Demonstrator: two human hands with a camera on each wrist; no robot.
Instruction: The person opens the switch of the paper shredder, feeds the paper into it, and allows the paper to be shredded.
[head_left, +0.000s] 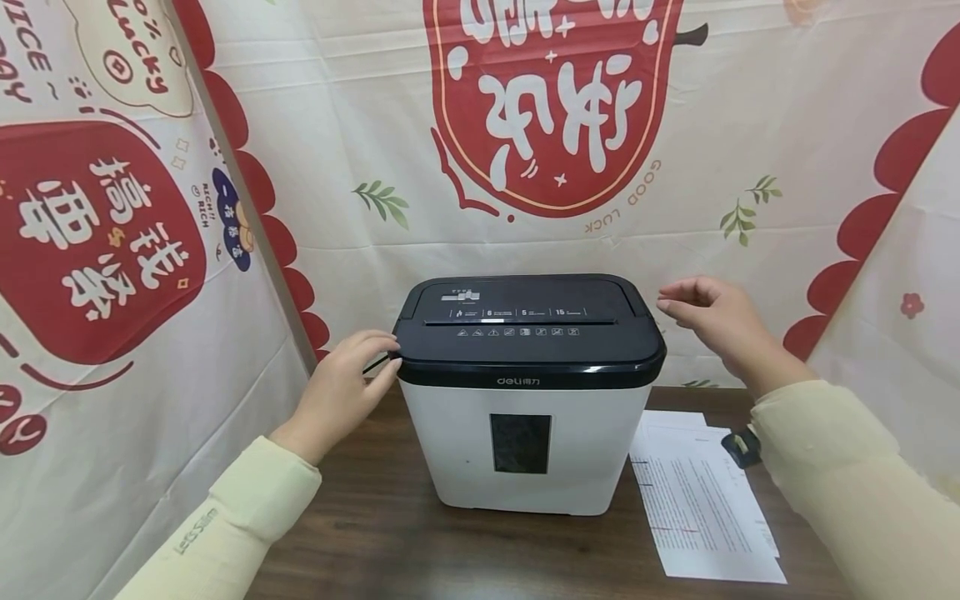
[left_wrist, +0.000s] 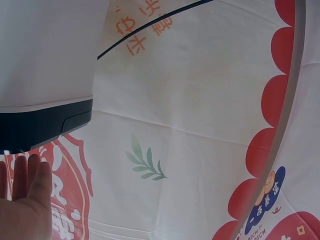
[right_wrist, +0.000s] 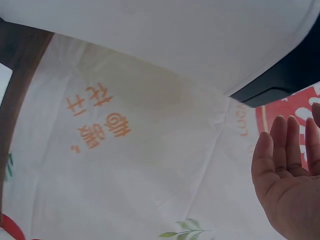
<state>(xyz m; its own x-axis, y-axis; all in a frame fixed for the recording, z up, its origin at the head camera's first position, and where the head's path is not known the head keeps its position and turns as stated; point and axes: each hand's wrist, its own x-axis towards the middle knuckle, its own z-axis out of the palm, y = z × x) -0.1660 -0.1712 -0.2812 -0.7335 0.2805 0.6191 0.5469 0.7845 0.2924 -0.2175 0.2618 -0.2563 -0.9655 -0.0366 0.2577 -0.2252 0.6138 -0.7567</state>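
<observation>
A white paper shredder [head_left: 457, 442] with a black lid [head_left: 525, 342] stands upright on the table. Its lid shows a narrow slot, and a dark window is in its front. At the lid's left edge is the left hand [head_left: 341, 387], fingertips at or very near the corner; contact is unclear. The left wrist view shows this hand [left_wrist: 30, 200] with fingers extended below the black rim [left_wrist: 45, 125]. Off the lid's right side, the right hand [head_left: 723, 329] is raised in the air, holding nothing. In the right wrist view its fingers [right_wrist: 279, 145] are loosely extended near the lid.
Printed sheets [head_left: 697, 500] lie on the brown table [head_left: 352, 517] to the right of the shredder, beneath the right forearm. A black cord [left_wrist: 155, 21] runs at the shredder's left side. Printed cloth [head_left: 337, 108] hangs behind and at both sides.
</observation>
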